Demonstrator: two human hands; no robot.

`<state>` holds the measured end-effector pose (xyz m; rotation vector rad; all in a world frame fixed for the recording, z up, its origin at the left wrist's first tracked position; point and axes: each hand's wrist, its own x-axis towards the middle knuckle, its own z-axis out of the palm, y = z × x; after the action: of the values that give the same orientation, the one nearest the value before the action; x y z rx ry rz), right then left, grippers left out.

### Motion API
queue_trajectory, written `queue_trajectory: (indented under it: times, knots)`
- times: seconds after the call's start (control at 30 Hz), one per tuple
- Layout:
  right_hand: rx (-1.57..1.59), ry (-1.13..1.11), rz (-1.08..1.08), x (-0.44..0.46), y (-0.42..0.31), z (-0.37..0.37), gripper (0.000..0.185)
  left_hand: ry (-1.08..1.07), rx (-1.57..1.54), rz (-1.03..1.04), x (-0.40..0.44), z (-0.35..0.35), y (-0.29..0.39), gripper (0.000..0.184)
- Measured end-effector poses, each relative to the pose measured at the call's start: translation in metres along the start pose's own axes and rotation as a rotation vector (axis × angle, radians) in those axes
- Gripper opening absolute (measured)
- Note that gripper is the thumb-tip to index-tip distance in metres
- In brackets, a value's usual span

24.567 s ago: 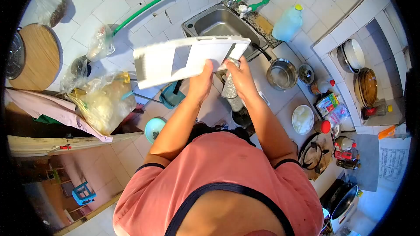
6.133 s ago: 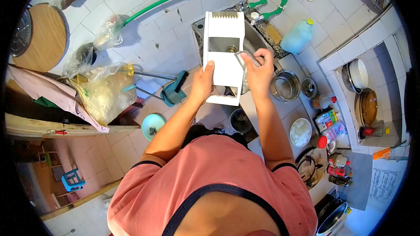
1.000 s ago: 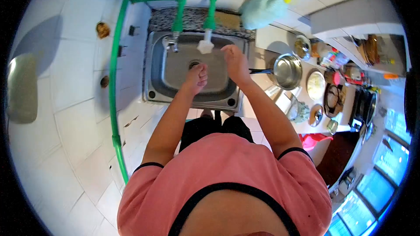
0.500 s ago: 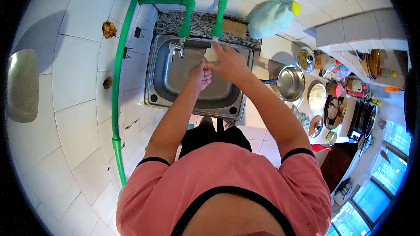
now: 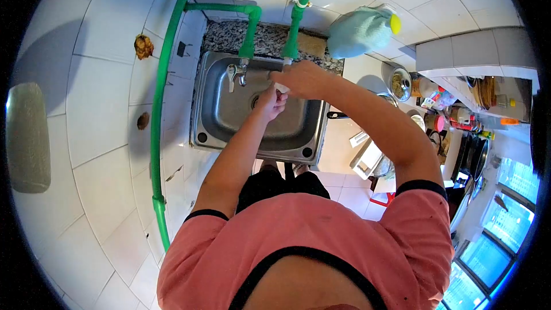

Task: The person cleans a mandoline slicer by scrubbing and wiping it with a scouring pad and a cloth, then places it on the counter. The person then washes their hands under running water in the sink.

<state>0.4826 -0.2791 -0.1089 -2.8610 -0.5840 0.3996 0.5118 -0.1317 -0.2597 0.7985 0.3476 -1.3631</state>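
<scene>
Over the steel sink (image 5: 202, 120), my two hands meet below the right-hand green pipe (image 5: 291, 40). A small white object (image 5: 281, 87) shows between them; its kind is not clear. My left hand (image 5: 272, 103) is closed around its lower end, palm partly turned up. From above, my right hand (image 5: 305, 79) curls over the upper part, close under the white fitting (image 5: 287, 62) at the pipe's end. The right fingertips are partly hidden. To the left, a chrome tap (image 5: 235, 74) hangs from the other green pipe (image 5: 249, 34).
A bottle covered with a light-blue cloth (image 5: 359, 31) and topped by a yellow cap stands at the sink's back right. A pan handle (image 5: 337, 115) points toward the sink on the right counter. Beyond are jars, lids and pans. Tiled wall (image 5: 97, 120) borders the left.
My right hand has gone from spread fingers to curling over the white object. My left hand has shifted slightly right beneath it. The camera view has shifted a little.
</scene>
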Motion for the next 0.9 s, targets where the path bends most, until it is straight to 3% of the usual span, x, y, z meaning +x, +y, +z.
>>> queue_trajectory:
  times: [0.13, 0.23, 0.3, 0.33, 0.4, 0.53, 0.6, 0.67, 0.73, 0.77, 0.8, 0.87, 0.9]
  knots:
    - [-0.068, -0.067, -0.063, 0.001, -0.001, -0.012, 0.039, -0.123, 0.041, -0.015, 0.010, -0.004, -0.003, 0.032]
    - [-0.007, -0.095, 0.047, -0.004, -0.003, -0.008, 0.041, -0.137, -0.040, -0.003, 0.011, 0.004, -0.004, 0.022]
    - [0.287, 0.325, 0.291, -0.022, -0.002, 0.018, 0.041, 0.209, 0.057, 0.078, 0.009, 0.016, -0.006, 0.014]
    - [0.286, 0.327, 0.287, -0.028, -0.005, 0.041, 0.041, 0.210, 0.056, 0.082, 0.017, 0.002, -0.005, 0.014]
    - [0.999, 0.619, 0.708, -0.034, -0.008, 0.102, 0.037, -0.254, -0.075, 0.010, 0.041, -0.038, -0.008, 0.014]
    - [1.134, 0.738, 0.620, 0.012, -0.016, 0.196, 0.028, -0.055, -0.109, 0.218, 0.042, -0.015, -0.012, 0.024]
    - [1.570, 0.839, 0.669, 0.046, -0.010, 0.241, 0.032, -0.184, -0.234, 0.155, 0.036, -0.007, -0.002, 0.036]
    - [1.799, 0.913, 0.695, 0.074, -0.007, 0.249, 0.034, -0.132, -0.204, 0.134, 0.052, -0.035, -0.009, 0.042]
    - [1.201, 0.482, 0.941, 0.076, -0.011, 0.230, 0.041, -0.104, -0.180, 0.083, 0.057, -0.044, -0.019, 0.047]
    - [0.976, 0.311, 1.030, 0.070, -0.019, 0.204, 0.043, -0.245, -0.299, 0.136, 0.055, -0.043, -0.024, 0.047]
    - [0.982, 0.279, 1.095, 0.061, -0.023, 0.181, 0.040, -0.387, -0.430, 0.173, 0.056, -0.038, -0.032, 0.048]
    - [1.079, 0.254, 1.183, 0.044, -0.017, 0.159, 0.036, -0.212, -0.199, 0.179, 0.035, -0.005, -0.021, 0.046]
    - [0.988, 0.276, 1.068, 0.030, -0.016, 0.137, 0.033, -0.090, -0.142, 0.143, 0.030, 0.010, -0.016, 0.045]
